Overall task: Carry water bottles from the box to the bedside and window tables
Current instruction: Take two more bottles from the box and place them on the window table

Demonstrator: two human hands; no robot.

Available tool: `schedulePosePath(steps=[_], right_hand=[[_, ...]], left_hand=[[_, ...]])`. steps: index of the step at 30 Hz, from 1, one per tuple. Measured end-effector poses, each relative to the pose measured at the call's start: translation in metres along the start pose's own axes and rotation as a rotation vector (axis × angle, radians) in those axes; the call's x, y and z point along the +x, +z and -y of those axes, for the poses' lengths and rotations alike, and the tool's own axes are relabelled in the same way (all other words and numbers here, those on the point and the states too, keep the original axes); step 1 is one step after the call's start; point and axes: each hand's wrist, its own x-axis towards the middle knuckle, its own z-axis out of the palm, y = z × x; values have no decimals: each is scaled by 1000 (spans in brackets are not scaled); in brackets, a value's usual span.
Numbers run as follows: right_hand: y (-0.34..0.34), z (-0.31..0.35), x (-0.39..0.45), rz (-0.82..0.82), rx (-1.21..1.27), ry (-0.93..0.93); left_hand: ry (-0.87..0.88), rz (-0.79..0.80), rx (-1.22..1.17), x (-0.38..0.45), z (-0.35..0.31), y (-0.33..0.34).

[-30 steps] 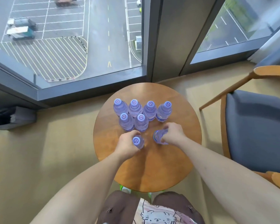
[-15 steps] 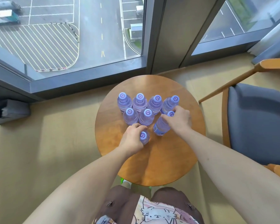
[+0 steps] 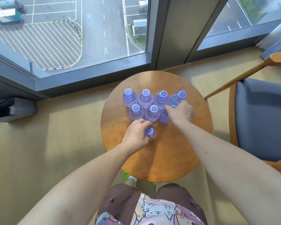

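Bottle (image 3: 149, 132) inside left grip (image 3: 136, 134)

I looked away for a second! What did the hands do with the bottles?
The right hand stood its tilted bottle upright, joining the second row. The left hand kept gripping its bottle in front. The six other bottles on the round table stayed put.

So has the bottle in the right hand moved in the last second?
Yes. The bottle in the right hand went from lying apart to standing upright in the second row, beside the middle bottle.
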Motion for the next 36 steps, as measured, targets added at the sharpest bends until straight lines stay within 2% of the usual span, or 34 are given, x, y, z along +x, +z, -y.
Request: schedulePosePath(steps=[3,11,18,22,24,28,36], right_hand=[[1,-4,-2,8,22,12],[3,-8,-8,9,108,41],[-3,-13,-19,78,129,22],[-15,-12,-29,54,112,8],[-24,-7,-35,42,107,-7],[-46,15,-47,46,111,-93],[-99,54,-70,161,36,-445]], left_hand=[[42,-42,58,0,0,-2],[21,-86,137,4,-2,-12],[2,-16,239,6,-7,-12],[-5,86,230,12,-9,-29],[-1,87,227,11,-13,-43],[-10,-14,237,4,-28,-73],[-178,-371,136,-31,-69,-117]])
